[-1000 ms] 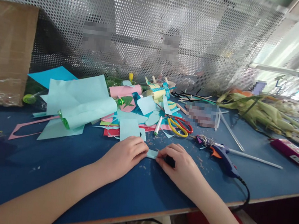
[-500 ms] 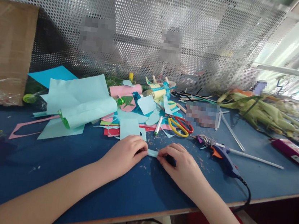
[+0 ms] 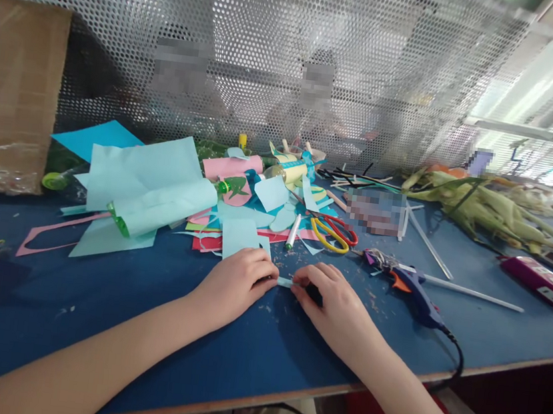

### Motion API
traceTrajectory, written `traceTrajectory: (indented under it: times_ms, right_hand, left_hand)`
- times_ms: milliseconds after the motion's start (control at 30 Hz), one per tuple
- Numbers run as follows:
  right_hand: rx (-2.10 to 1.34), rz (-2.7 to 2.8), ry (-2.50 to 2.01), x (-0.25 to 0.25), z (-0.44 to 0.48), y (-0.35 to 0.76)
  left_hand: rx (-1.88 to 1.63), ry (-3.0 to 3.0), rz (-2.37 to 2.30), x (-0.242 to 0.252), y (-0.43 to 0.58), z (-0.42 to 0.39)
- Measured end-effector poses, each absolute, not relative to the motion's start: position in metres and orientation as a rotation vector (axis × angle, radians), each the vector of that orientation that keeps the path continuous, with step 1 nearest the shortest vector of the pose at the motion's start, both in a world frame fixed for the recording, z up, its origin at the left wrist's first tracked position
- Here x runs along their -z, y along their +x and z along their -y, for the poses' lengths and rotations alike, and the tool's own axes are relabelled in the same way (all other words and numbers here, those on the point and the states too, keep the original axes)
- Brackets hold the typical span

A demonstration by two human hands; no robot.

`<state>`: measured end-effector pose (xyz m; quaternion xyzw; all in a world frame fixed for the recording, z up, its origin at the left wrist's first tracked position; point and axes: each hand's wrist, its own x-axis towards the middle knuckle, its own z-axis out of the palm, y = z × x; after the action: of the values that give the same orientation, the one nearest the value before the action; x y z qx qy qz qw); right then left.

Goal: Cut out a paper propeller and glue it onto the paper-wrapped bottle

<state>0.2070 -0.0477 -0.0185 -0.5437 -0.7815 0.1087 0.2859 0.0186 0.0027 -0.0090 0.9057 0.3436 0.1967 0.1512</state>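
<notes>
A small light-blue paper strip is pinched between my two hands, low over the blue tabletop. My left hand is closed on its left end, thumb against fingertips. The fingertips of my right hand grip the right end, and only a short middle piece shows. Just beyond my left hand lies a light-blue paper sheet. Scissors with yellow and red handles and a white marker with a green tip rest past the strip. To the right of my right hand lies a blue glue gun.
A bottle wrapped in light-blue paper and paper scraps lie left of centre. Clear glue sticks, corn husks and a purple power strip are on the right. Cardboard stands left, before a perforated metal screen.
My left hand has shifted slightly right, closer to my right hand. Less of the paper strip shows between the fingers, and it looks narrower.
</notes>
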Motion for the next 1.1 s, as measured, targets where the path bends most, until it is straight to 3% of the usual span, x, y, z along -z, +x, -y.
traceTrajectory:
  times_ms: [567, 767, 867, 1100]
  right_hand:
    - [-0.287, 1.981, -1.470, 0.012, 0.047, 0.218]
    - [0.238, 1.433, -2.203, -0.016, 0.061, 0.305]
    - [0.007, 1.461, -2.511, -0.014, 0.065, 0.338]
    - [-0.214, 1.428, -2.493, 0.017, 0.053, 0.352]
  left_hand:
    - [-0.701, 2.733, -0.731, 0.016, 0.023, -0.004]
    - [-0.719, 2.728, -0.697, 0.013, 0.023, -0.003]
    - [-0.739, 2.748, -0.634, 0.015, 0.020, -0.006]
    - [-0.719, 2.756, -0.612, 0.016, 0.016, -0.007]
